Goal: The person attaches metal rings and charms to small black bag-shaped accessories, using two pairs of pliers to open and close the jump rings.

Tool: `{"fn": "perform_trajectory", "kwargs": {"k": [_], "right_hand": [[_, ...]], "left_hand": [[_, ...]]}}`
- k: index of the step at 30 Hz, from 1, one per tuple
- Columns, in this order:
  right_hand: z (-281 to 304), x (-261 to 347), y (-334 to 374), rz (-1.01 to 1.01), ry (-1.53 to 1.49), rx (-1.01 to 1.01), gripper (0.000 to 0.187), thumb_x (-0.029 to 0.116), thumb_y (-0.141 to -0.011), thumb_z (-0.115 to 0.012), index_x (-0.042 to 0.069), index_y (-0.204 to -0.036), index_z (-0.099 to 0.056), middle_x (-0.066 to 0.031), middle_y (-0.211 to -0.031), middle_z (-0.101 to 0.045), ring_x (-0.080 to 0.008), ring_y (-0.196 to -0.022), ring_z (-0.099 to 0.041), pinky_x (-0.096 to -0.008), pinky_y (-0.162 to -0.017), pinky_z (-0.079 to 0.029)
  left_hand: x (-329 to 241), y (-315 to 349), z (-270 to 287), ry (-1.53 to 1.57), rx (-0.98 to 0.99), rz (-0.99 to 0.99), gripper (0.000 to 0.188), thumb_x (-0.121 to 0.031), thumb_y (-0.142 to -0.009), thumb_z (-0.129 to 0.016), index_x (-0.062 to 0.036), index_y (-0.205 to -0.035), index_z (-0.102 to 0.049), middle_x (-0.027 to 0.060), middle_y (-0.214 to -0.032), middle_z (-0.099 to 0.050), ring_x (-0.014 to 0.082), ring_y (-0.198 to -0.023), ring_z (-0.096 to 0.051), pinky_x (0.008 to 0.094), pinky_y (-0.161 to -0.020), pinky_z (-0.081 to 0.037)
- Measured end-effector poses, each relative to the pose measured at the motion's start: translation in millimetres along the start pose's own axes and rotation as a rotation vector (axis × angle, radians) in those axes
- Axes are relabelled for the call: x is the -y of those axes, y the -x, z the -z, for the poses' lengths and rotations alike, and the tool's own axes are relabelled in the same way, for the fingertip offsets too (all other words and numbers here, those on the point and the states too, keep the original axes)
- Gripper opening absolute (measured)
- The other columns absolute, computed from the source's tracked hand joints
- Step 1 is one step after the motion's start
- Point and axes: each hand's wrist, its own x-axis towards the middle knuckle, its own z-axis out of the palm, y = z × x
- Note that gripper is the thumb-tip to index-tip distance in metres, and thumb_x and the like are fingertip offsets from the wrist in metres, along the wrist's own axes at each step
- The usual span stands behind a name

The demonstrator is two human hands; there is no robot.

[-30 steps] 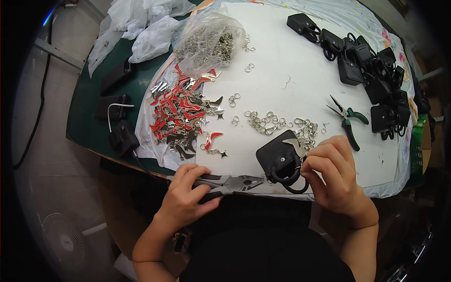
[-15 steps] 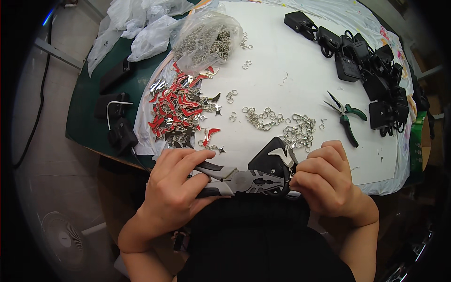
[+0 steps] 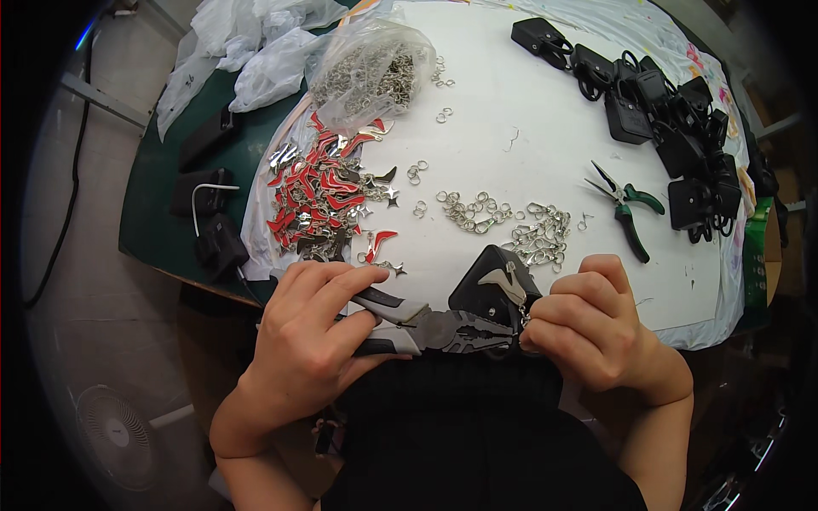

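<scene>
In my left hand (image 3: pixel 313 328) is a pair of pliers (image 3: pixel 439 330) with grey and black handles. Their jaws point right, toward the fingertips of my right hand (image 3: pixel 588 328). The thumb and fingers of that hand are pinched together beside the jaw tips; whatever small part they grip is hidden. Between the hands, at the table's near edge, is a small black case (image 3: pixel 477 285) with a snap stud. A silvery boot-shaped charm (image 3: pixel 509 283) hangs over the case, its short chain running down to my right fingertips and the jaws.
Red and black boot charms (image 3: pixel 328 192) are heaped on the left, below a clear bag (image 3: pixel 375 72) of metal rings. Loose clasps (image 3: pixel 541 234) and rings (image 3: pixel 469 209) lie mid-table. Green-handled needle-nose pliers (image 3: pixel 629 209) rest at right, near piled black cases (image 3: pixel 630 115).
The boot charm has tilted and turned a little over the case. The jaw tips look slightly farther apart, and my right hand has barely shifted. Both hands keep their grip.
</scene>
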Motion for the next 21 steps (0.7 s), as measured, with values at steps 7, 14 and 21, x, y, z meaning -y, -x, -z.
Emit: {"fn": "perform_trajectory", "kwargs": {"k": [7, 14, 21], "right_hand": [[1, -2, 0, 0.0, -0.091, 0.038, 0.016, 0.009, -0.074, -0.075, 0.006, -0.086, -0.066, -0.0018, -0.085, -0.062, -0.0175, -0.079, -0.06, -0.0351, -0.078, -0.045], [5, -33, 13, -0.278, -0.249, 0.025, 0.044, 0.02, -0.07, -0.086, 0.002, -0.104, -0.064, -0.0085, -0.099, -0.063, -0.0251, -0.092, -0.06, -0.0388, -0.082, -0.047], [32, -121, 126, -0.788, 0.365, 0.288, 0.079, 0.033, -0.08, -0.079, -0.008, -0.139, -0.046, -0.0198, -0.142, -0.047, -0.0362, -0.134, -0.042, -0.0431, -0.113, -0.033]], "left_hand": [[4, -9, 2, -0.009, 0.027, -0.061, 0.035, -0.015, -0.048, -0.082, -0.0012, -0.069, -0.058, 0.0104, -0.103, -0.067, 0.0314, -0.094, -0.062, 0.0417, -0.078, -0.049], [18, -10, -13, -0.027, 0.016, -0.016, 0.035, -0.015, -0.051, -0.083, -0.0042, -0.074, -0.058, 0.0091, -0.095, -0.063, 0.029, -0.087, -0.061, 0.0398, -0.077, -0.048], [25, -17, -6, -0.065, 0.05, 0.11, 0.035, -0.011, -0.053, -0.079, -0.0038, -0.078, -0.055, 0.0092, -0.084, -0.062, 0.03, -0.075, -0.059, 0.0398, -0.068, -0.046]]}}
